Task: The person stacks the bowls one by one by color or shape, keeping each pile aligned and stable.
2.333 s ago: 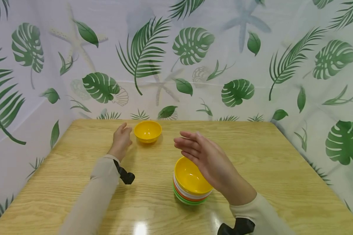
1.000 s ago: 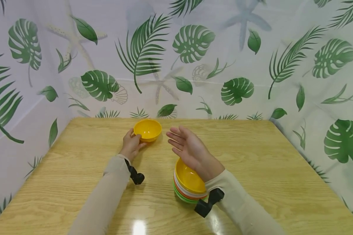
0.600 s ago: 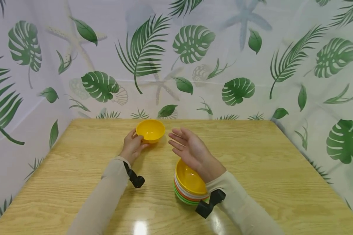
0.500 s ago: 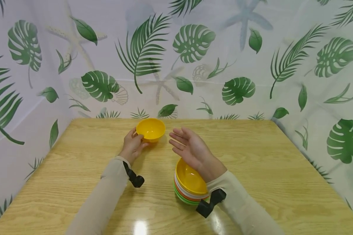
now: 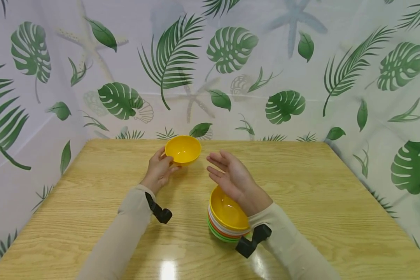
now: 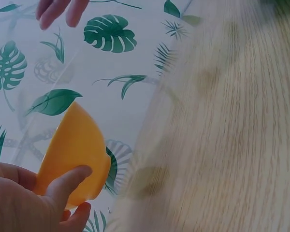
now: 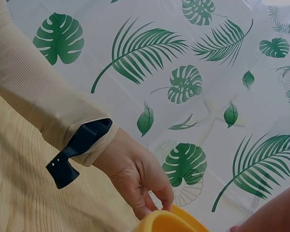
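Observation:
My left hand (image 5: 158,171) grips a yellow bowl (image 5: 184,149) by its left side, thumb at the near rim. The bowl is raised above the far part of the table, its mouth tilted toward me. In the left wrist view the fingers (image 6: 70,181) press on the outside of that yellow bowl (image 6: 84,145). My right hand (image 5: 236,179) hovers over a stack of bowls (image 5: 227,214), its fingers extended and holding nothing. A yellow bowl tops the stack, with white, orange and green ones under it. The right hand hides part of the stack's far right rim.
The wooden table (image 5: 318,202) carries the stack near its middle. A white cloth (image 5: 238,77) printed with green leaves hangs behind the table and along both sides. Each wrist wears a black camera mount (image 5: 159,210).
The left hand reached the lone yellow bowl, took hold of it, lifted it and moved it slightly right. The right hand shifted a little left and stayed over the stack.

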Tool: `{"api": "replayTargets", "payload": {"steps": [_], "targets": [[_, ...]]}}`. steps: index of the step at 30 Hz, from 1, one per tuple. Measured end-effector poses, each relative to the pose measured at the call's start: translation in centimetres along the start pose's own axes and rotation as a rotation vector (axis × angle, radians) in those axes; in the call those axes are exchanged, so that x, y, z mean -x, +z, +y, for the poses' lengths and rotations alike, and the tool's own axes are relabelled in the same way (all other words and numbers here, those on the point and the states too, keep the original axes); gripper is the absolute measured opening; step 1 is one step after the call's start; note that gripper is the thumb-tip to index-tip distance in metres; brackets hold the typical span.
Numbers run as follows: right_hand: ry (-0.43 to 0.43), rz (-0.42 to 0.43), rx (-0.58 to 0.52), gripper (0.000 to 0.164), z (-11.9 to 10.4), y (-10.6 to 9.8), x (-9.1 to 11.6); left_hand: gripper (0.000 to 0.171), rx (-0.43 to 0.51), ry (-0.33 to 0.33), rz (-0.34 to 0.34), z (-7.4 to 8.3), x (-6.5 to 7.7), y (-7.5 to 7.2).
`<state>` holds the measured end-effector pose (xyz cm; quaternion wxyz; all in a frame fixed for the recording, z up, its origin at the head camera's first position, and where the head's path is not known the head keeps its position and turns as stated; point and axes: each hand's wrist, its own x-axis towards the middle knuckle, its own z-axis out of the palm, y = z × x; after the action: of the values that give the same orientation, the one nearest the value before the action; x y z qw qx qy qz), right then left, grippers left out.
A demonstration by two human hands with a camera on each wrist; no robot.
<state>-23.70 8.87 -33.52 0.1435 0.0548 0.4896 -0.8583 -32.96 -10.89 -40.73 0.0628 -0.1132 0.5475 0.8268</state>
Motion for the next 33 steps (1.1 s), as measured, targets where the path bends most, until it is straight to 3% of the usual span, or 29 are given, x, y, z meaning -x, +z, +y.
{"api": "replayTargets", "payload": {"steps": [8,33], "targets": [[0.006,0.009,-0.031,0.055,-0.1,-0.6,0.2,0.064,-0.027,0.011,-0.049,0.5,1.4,-0.3],[0.02,-0.007,-0.065,0.056,-0.3,-1.4,0.3,0.058,-0.158,0.063,-0.176,1.6,4.1,-1.1]]}}
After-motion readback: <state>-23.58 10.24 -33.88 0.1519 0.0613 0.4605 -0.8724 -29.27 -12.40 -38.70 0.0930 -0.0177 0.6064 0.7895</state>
